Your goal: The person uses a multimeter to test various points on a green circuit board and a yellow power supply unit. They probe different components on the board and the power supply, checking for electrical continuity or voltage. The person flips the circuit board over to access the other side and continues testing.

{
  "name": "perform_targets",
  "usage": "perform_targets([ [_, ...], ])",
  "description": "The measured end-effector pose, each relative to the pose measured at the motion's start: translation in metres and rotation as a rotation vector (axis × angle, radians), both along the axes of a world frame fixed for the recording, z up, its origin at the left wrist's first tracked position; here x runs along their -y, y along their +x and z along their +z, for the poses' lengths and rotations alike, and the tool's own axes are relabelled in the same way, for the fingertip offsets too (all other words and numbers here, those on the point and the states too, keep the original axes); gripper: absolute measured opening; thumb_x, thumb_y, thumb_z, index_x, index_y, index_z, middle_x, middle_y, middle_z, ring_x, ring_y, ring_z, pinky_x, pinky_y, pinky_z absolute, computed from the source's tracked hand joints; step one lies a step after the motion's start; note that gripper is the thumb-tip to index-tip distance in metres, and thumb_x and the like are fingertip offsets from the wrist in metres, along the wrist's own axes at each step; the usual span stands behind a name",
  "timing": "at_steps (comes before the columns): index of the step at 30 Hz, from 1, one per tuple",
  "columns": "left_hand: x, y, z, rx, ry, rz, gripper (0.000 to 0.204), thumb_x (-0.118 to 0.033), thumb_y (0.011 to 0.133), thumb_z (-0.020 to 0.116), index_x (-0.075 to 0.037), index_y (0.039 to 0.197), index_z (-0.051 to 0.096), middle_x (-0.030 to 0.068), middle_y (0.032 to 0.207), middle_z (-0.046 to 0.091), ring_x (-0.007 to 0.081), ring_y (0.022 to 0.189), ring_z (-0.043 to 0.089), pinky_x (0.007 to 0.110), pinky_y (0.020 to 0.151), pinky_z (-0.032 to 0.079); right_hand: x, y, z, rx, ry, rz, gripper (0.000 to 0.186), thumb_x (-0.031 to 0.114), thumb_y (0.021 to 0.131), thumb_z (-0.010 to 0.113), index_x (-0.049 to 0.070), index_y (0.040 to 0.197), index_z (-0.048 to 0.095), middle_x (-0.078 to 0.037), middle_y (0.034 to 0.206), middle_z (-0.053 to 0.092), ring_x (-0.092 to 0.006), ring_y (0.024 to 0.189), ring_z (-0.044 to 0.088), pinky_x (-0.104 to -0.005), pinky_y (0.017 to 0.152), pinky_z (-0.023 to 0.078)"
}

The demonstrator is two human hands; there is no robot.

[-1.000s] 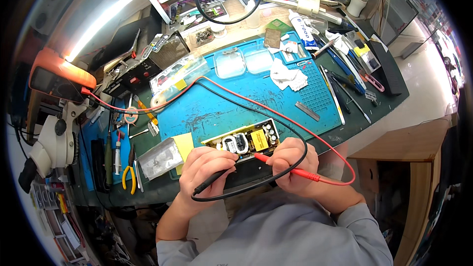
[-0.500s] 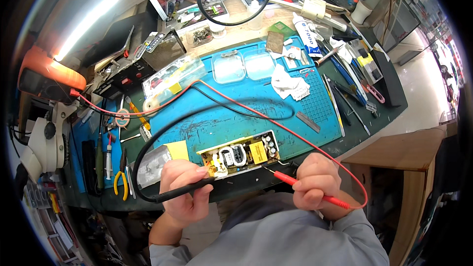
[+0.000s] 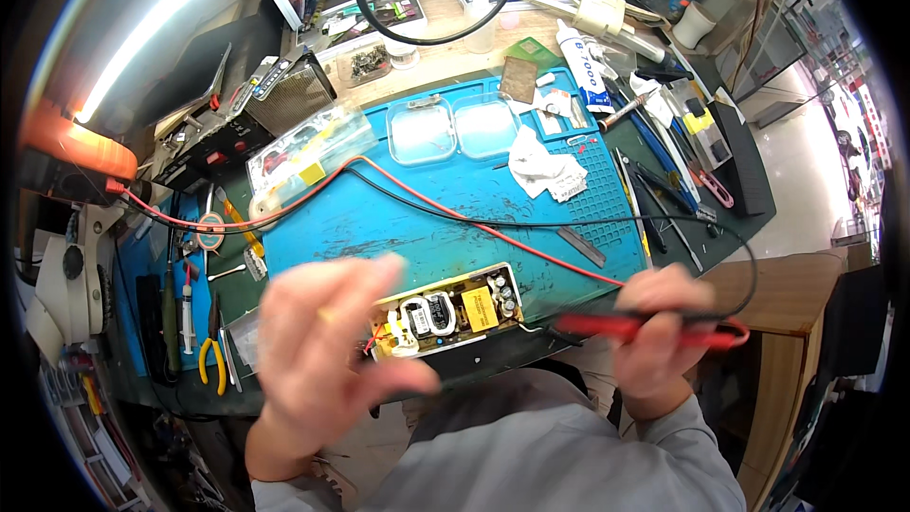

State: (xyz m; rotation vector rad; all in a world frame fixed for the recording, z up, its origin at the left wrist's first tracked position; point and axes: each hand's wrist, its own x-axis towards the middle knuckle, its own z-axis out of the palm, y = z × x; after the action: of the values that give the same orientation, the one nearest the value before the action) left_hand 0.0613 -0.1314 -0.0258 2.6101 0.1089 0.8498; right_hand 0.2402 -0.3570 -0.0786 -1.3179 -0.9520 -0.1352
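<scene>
A long open-cased power supply board, with a yellow transformer and small capacitors, lies on the front edge of the blue mat. My left hand is open and empty, blurred by motion, beside and over the board's left end. At the right of the board my right hand is closed around the red probe and the black probe, both smeared by motion. Their leads arch across the mat to the orange multimeter at the far left.
Yellow-handled pliers, a syringe and other tools lie at the left. Clear plastic boxes, crumpled white tissue, a white tube and several tools are at the back and right. A wooden cabinet stands beyond the right edge.
My left hand has let go of the black probe and opened, moving left. The black probe is now in my right hand with the red one, raised rightward, its lead swung across the mat.
</scene>
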Motion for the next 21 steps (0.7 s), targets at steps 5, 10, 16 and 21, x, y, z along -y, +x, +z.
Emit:
perform_targets([
  [5, -0.001, -0.011, -0.004, -0.192, -0.052, -0.017, 0.045, -0.023, 0.08, 0.085, -0.003, 0.118, 0.073, 0.0094, 0.103, 0.068, 0.0291, 0.09, 0.062, 0.04, 0.078, 0.049, 0.016, 0.036, 0.003, -0.487, -0.191, -0.165, 0.029, 0.027, 0.105, 0.064, -0.002, 0.106, 0.068, -0.006, 0.078, 0.066, -0.006, 0.055, 0.053, -0.0211, 0.05, 0.041],
  [10, 0.007, 0.005, -0.01, -0.303, -0.026, -0.029, 0.039, -0.019, 0.076, 0.087, -0.005, 0.11, 0.073, 0.0073, 0.096, 0.064, 0.0287, 0.087, 0.059, 0.04, 0.077, 0.047, 0.033, 0.055, 0.019, -0.551, -0.762, -0.116, 0.032, 0.026, 0.097, 0.077, -0.005, 0.098, 0.073, -0.004, 0.075, 0.071, -0.004, 0.058, 0.056, -0.0217, 0.051, 0.042],
  [16, 0.044, 0.023, -0.008, -0.386, -0.013, -0.004, 0.05, -0.027, 0.074, 0.089, -0.003, 0.114, 0.07, 0.0099, 0.105, 0.061, 0.0304, 0.093, 0.057, 0.041, 0.081, 0.048, 0.039, 0.052, 0.021, -0.61, -0.722, -0.061, 0.024, 0.019, 0.099, 0.074, -0.004, 0.097, 0.077, -0.005, 0.069, 0.071, -0.0034, 0.049, 0.052, -0.0213, 0.044, 0.038],
  [21, 0.061, 0.027, -0.014, -0.47, 0.002, 0.098, 0.049, -0.014, 0.077, 0.085, -0.003, 0.121, 0.066, 0.0126, 0.109, 0.059, 0.0335, 0.098, 0.055, 0.043, 0.085, 0.047, 0.042, 0.054, 0.01, -0.675, -0.364, 0.025, 0.02, 0.014, 0.104, 0.065, -0.002, 0.099, 0.076, -0.005, 0.07, 0.069, -0.0026, 0.051, 0.052, -0.0199, 0.045, 0.036],
])
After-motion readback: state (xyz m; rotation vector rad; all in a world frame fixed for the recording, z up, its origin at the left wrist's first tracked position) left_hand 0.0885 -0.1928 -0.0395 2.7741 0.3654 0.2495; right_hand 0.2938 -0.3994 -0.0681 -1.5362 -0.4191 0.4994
